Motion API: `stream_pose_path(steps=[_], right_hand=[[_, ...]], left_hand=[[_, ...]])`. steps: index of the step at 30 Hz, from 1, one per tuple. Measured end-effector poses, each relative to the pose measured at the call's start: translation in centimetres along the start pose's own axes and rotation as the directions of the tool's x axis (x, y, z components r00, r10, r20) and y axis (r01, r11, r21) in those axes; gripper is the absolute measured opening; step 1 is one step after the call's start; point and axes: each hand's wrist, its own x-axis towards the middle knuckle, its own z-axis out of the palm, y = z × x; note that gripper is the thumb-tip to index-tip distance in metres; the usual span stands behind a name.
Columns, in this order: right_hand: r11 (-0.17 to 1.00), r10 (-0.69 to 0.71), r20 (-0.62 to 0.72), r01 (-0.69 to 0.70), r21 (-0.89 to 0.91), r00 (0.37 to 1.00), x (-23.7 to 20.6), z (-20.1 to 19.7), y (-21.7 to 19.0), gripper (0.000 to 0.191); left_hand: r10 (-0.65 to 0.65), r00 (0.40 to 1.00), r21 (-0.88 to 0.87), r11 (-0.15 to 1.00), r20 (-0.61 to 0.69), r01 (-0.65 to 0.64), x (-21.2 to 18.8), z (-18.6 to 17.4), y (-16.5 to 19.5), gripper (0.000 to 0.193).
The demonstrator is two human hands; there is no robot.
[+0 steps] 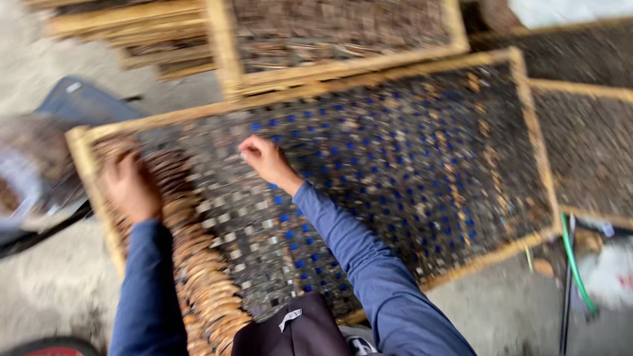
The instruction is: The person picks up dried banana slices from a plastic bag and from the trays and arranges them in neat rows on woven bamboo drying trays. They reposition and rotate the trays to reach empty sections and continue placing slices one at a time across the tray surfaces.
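Where the tan, flat dried pieces point(198, 264) lie overlapping in a dense band, they cover the left end of a wooden-framed woven drying rack point(527, 132), running from its upper left corner down to the near edge. The left hand point(130, 188) rests palm-down on top of this band, fingers spread and loosely curled over the pieces; the blur hides whether it grips any. The right hand point(264, 158) is just right of the band, over bare weave, fingertips pinched together on something too small to identify. Both arms wear blue sleeves.

The rack's mesh point(409, 165) is a dark weave with blue showing through the gaps, and most of it, right of the hands, carries no pieces. The rack lies on a grey concrete floor point(53, 290). Similar framed racks point(343, 39) adjoin its far and right edges. A green hose point(575, 264) lies off the right corner.
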Motion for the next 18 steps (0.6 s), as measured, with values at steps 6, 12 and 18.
stream_pose_path(steps=[6,12,18], right_hand=[[0.947,0.3,-0.27,-0.251,0.201,0.915,-14.6,-18.3,4.8,0.015],[0.876,0.091,-0.712,-0.396,-0.275,0.696,-29.4,-40.5,9.2,0.012],[0.466,0.021,-0.901,-0.801,-0.375,0.433,-43.5,-54.0,12.2,0.025]], left_hand=[[0.006,0.987,-0.204,0.979,0.163,0.028,-6.8,1.3,12.7,0.04],[0.022,0.808,-0.226,0.964,0.589,0.139,-18.3,4.8,28.3,0.078],[-0.034,0.643,-0.127,0.971,0.765,0.203,-20.9,5.5,30.4,0.098]])
